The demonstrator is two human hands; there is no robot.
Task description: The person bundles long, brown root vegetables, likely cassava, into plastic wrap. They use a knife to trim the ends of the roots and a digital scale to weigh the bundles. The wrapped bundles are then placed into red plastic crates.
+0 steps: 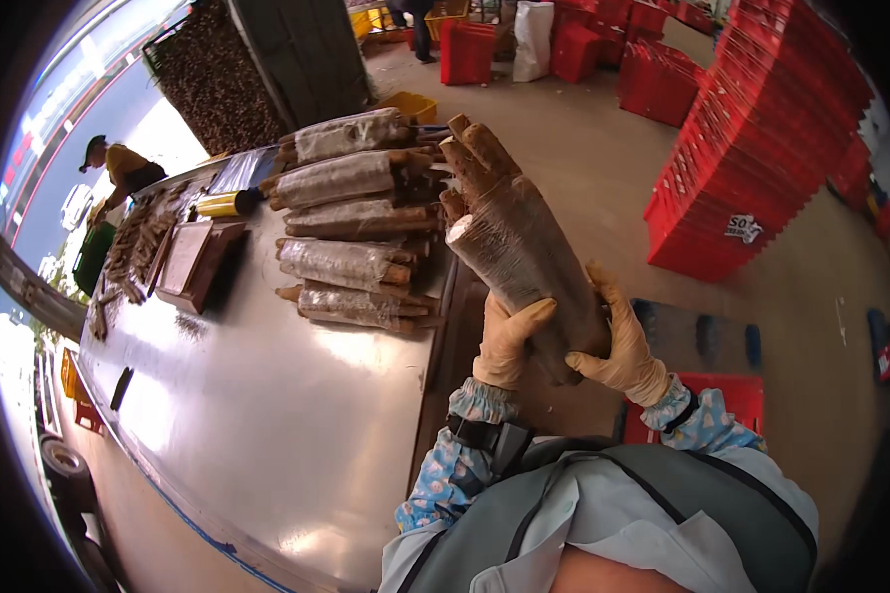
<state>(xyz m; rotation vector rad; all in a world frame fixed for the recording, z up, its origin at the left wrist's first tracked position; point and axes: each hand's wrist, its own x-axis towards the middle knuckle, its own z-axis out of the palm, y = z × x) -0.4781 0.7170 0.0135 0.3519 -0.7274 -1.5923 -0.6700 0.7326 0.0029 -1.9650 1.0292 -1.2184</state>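
Observation:
A bundle of long brown roots [534, 244], wrapped in clear plastic film, is gripped between my two gloved hands. It tilts away from me, its far root ends sticking out of the film, one with a pale cut face. My left hand [510, 337] clasps the near left side with the thumb on top. On the near right, my right hand [627, 345] holds the lower end, thumb across the front. To the left, several similar wrapped bundles [345, 256] lie in a row along the edge of a metal table [267, 393].
A brown box-like stand [196, 263], a yellow roll [226, 204], loose roots [137, 244] and a black tool [122, 388] are on the table. Stacked red crates [742, 156] rise at right. A red crate [734, 400] sits below my right forearm. Another person [127, 167] bends beyond the table.

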